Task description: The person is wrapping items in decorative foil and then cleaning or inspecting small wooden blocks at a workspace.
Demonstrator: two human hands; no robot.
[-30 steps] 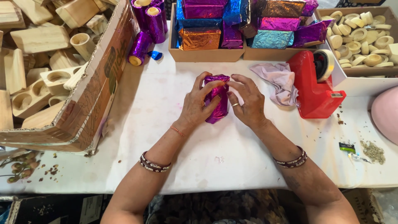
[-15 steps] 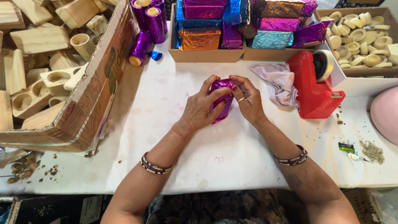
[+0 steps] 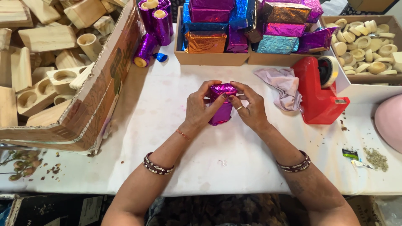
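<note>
Left hand (image 3: pixel 200 106) and right hand (image 3: pixel 248 106), both closed round a purple foil-wrapped piece (image 3: pixel 221 109) that stands upright on the white tabletop (image 3: pixel 217 167) between them; the fingertips of each hand pinch the gathered foil at its top, the palms steadying its sides. Judged step: folding down and closing the loose foil over the upper end, the sides being already covered. The next move would seem to call for pressing the pleats flat and holding them while a fastening is applied; the red tape dispenser (image 3: pixel 319 94) stands near the right hand, beside a crumpled pale cloth (image 3: pixel 284 86). Farther out: two shallow cardboard trays of finished foil-wrapped blocks (image 3: pixel 247 25) in purple, blue, orange and bronze; wrapped cylinders (image 3: pixel 153 29) lying just left of them; a large cardboard box of bare wooden holders (image 3: pixel 46 62) at far left; a box of small wooden cups (image 3: pixel 368 50) at far right. Not visible: the object under the foil, its base, and the pleats beneath the fingers. A pink rounded object (image 3: pixel 389 121) is cut off by the right edge; scraps on the tabletop (image 3: pixel 370 157) are too small to identify
</note>
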